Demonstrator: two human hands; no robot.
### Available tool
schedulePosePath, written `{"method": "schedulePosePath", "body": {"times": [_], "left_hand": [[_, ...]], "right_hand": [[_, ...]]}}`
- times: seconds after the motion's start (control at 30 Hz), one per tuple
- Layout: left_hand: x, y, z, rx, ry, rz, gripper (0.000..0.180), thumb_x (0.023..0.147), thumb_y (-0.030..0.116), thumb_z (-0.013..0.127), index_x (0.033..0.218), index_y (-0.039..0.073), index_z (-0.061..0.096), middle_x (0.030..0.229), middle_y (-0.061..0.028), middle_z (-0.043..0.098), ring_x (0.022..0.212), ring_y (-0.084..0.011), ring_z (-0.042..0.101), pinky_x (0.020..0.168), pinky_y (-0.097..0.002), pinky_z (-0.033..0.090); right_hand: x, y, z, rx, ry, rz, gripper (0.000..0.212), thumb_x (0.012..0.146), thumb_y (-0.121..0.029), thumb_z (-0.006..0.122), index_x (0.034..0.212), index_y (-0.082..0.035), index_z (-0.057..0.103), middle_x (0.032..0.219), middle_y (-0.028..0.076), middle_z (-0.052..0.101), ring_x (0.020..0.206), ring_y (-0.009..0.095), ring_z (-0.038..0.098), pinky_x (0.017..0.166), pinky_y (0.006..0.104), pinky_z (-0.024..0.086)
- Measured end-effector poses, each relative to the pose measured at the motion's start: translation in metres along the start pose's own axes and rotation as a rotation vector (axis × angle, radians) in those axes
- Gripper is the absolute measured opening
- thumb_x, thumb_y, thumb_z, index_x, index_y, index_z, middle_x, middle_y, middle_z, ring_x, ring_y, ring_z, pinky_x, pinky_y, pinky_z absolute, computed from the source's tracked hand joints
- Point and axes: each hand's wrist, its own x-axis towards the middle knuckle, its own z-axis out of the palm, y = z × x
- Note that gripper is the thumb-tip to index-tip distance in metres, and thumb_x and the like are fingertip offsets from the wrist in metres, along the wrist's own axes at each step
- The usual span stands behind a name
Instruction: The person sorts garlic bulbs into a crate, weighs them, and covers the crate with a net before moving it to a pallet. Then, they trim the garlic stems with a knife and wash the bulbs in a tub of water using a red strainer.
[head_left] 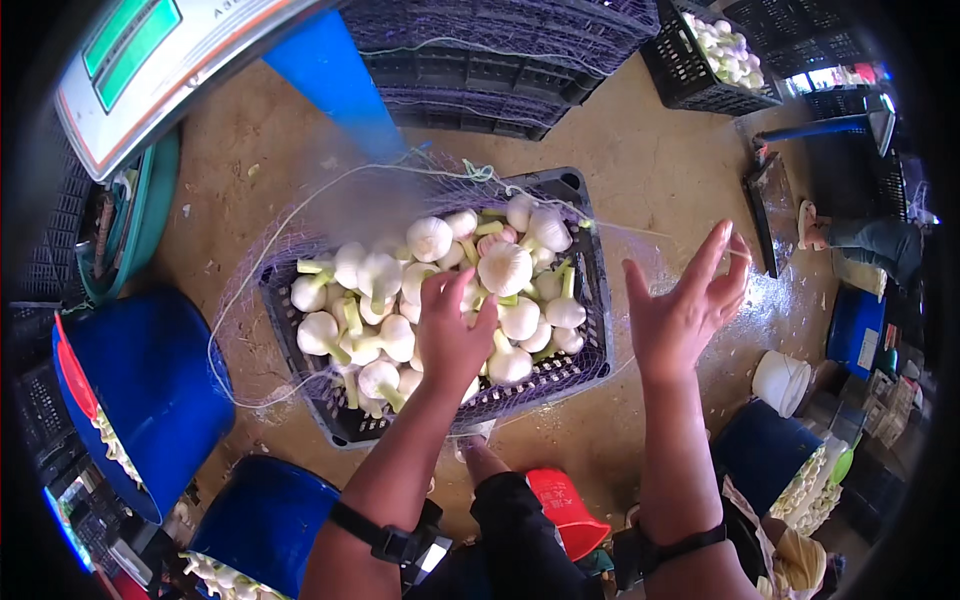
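A black plastic crate [349, 432] lined with purple netting [262, 262] is heaped with white garlic bulbs [505, 268], some with green stem stubs. Over the middle of the heap, my left hand [452, 335] points its fingers down, thumb and forefinger apart beside a large bulb. No bulb shows plainly in its grasp, and whether it touches those beneath cannot be told. My right hand [685, 315] is raised beyond the crate's right side, fingers spread and nothing visible in it. A pale drawstring [482, 172] runs along the net's far edge and loops down on the left.
A scale with a green display [130, 45] stands at upper left, near a blue post [335, 80]. Stacked netted crates [470, 80] rise behind. Blue tubs [150, 390] stand at left, a red bucket [565, 510] near my legs. Another person's leg [875, 240] shows at far right.
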Motion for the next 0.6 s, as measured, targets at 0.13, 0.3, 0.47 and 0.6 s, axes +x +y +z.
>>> {"method": "schedulePosePath", "body": {"times": [0.13, 0.3, 0.47, 0.6], "left_hand": [[-0.017, 0.015, -0.026, -0.139, 0.080, -0.012, 0.027, 0.075, 0.007, 0.065, 0.102, 0.004, 0.059, 0.096, -0.0072, 0.055, 0.061, -0.0124, 0.047, 0.052, -0.0245, 0.040], [-0.049, 0.055, -0.064, -0.310, 0.140, -0.029, 0.021, 0.079, 0.006, 0.062, 0.099, 0.000, 0.059, 0.096, -0.0049, 0.056, 0.061, -0.0048, 0.044, 0.056, -0.0189, 0.037], [-0.073, 0.108, -0.103, -0.489, 0.090, 0.405, 0.033, 0.070, 0.005, 0.069, 0.101, -0.001, 0.060, 0.095, -0.0074, 0.056, 0.082, -0.0173, 0.055, 0.067, -0.0253, 0.046], [-0.104, 0.199, -0.122, -0.581, -0.526, 0.677, 0.061, 0.070, 0.036, 0.072, 0.119, 0.005, 0.054, 0.130, -0.0171, 0.036, 0.089, -0.0300, 0.056, 0.078, -0.0395, 0.045]], "right_hand": [[0.034, 0.018, -0.022, -0.252, 0.030, -0.036, 0.027, 0.062, -0.021, 0.075, 0.087, -0.016, 0.064, 0.108, 0.007, 0.052, 0.108, 0.029, 0.044, 0.098, 0.0465, 0.026], [0.060, 0.031, -0.136, 0.088, -0.094, -0.020, 0.017, 0.063, -0.015, 0.072, 0.062, -0.012, 0.056, 0.080, 0.007, 0.055, 0.076, 0.018, 0.052, 0.074, 0.0330, 0.041], [0.050, 0.040, -0.240, 1.941, -0.842, 0.278, 0.014, 0.073, -0.004, 0.060, 0.081, -0.001, 0.049, 0.086, 0.007, 0.056, 0.078, 0.017, 0.053, 0.072, 0.0297, 0.044], [0.048, 0.010, -0.315, 1.787, -0.678, -0.155, 0.010, 0.077, -0.007, 0.056, 0.083, -0.001, 0.051, 0.084, 0.008, 0.056, 0.077, 0.018, 0.054, 0.071, 0.0310, 0.045]]}}
